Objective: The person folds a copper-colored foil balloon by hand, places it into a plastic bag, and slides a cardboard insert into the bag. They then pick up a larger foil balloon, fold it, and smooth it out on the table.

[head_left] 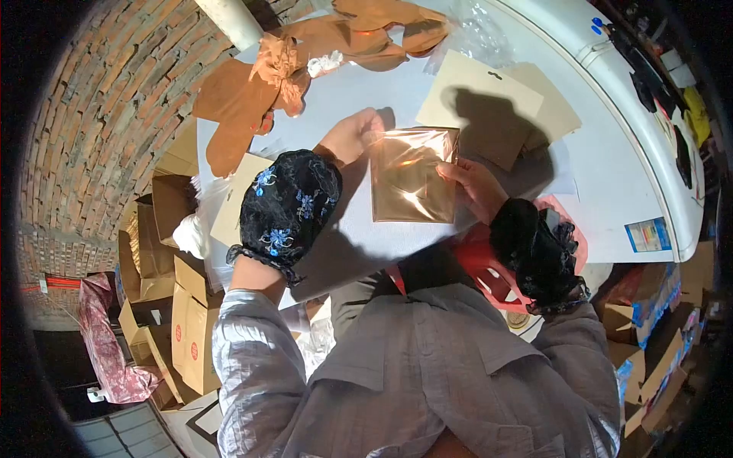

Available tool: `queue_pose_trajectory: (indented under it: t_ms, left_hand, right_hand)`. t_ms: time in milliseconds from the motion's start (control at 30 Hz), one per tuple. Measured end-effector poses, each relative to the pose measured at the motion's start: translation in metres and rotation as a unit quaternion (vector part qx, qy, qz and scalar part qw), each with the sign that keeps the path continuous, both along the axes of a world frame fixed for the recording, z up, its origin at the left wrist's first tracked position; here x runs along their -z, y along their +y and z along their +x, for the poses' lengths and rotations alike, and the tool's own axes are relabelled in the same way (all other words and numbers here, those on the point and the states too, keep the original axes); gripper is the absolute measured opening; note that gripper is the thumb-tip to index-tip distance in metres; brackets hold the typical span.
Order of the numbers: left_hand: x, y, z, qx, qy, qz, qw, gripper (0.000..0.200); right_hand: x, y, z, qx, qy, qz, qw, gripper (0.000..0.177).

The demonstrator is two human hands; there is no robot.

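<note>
A flat square packet (416, 179) in shiny clear film, brown inside, lies between my hands above the white table. My left hand (353, 137) is closed at its upper left corner, fingertips pinched on the edge. Along the right edge, my right hand (477, 187) grips the packet with the thumb on top. Glare hides part of its face. Cream cards (469, 88), one with a hanger slot, lie beyond it to the right. Brown pieces of thin, stocking-like fabric (237, 111) are spread at the far left of the table.
Crumpled clear plastic (481, 34) lies at the table's far side. Open cardboard boxes (191, 328) stand at the left, below a brick wall (99, 130). A red plastic stool (489, 271) is by my right forearm. More boxes (641, 366) stand at the right.
</note>
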State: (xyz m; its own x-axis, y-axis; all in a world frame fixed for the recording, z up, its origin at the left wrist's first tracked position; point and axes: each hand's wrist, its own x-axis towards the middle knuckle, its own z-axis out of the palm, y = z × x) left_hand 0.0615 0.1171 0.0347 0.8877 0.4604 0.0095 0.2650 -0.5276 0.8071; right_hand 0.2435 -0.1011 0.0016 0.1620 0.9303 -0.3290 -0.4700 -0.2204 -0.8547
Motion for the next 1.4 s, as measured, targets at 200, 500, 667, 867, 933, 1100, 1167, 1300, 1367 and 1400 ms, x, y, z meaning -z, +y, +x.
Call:
queue_pose_trajectory:
  t_ms: [200, 500, 667, 867, 933, 1100, 1167, 1300, 1367, 1400]
  left_hand:
    - [-0.001, -0.001, 0.002, -0.016, -0.056, -0.178, 0.982, 0.023]
    - [-0.009, -0.019, 0.005, -0.052, -0.092, -0.391, 0.914, 0.028]
    - [0.008, -0.024, 0.011, -0.068, -0.132, -0.401, 0.904, 0.029]
    - [0.009, -0.042, 0.008, -0.12, -0.148, -0.441, 0.877, 0.033]
    - [0.007, -0.047, 0.01, -0.122, -0.16, -0.446, 0.872, 0.032]
    - [0.026, -0.038, 0.045, -0.138, -0.15, -0.322, 0.925, 0.028]
    - [0.048, -0.024, 0.078, -0.186, -0.123, -0.086, 0.971, 0.029]
    - [0.026, -0.031, 0.122, -0.25, -0.051, 0.066, 0.965, 0.063]
    - [0.04, -0.02, 0.139, -0.236, -0.033, 0.022, 0.971, 0.056]
    - [0.049, -0.016, 0.141, -0.201, -0.041, 0.009, 0.979, 0.049]
  right_hand:
    - [-0.007, -0.003, 0.0, -0.034, 0.003, 0.008, 0.999, 0.022]
    - [0.013, -0.017, -0.007, 0.019, -0.117, 0.017, 0.993, 0.026]
    - [-0.001, -0.03, -0.024, 0.071, 0.005, -0.007, 0.997, 0.027]
    - [0.007, -0.034, -0.028, 0.119, 0.042, 0.011, 0.992, 0.028]
    - [0.002, -0.04, -0.028, 0.123, 0.064, 0.005, 0.99, 0.029]
    - [-0.028, -0.059, -0.023, 0.167, 0.117, 0.039, 0.978, 0.03]
    - [-0.029, -0.069, -0.016, 0.179, 0.089, 0.043, 0.979, 0.031]
    - [-0.013, -0.092, 0.002, 0.149, -0.227, 0.119, 0.955, 0.038]
    - [-0.012, -0.106, 0.012, 0.119, -0.417, 0.119, 0.893, 0.037]
    - [-0.017, -0.111, 0.018, 0.098, -0.482, 0.103, 0.865, 0.036]
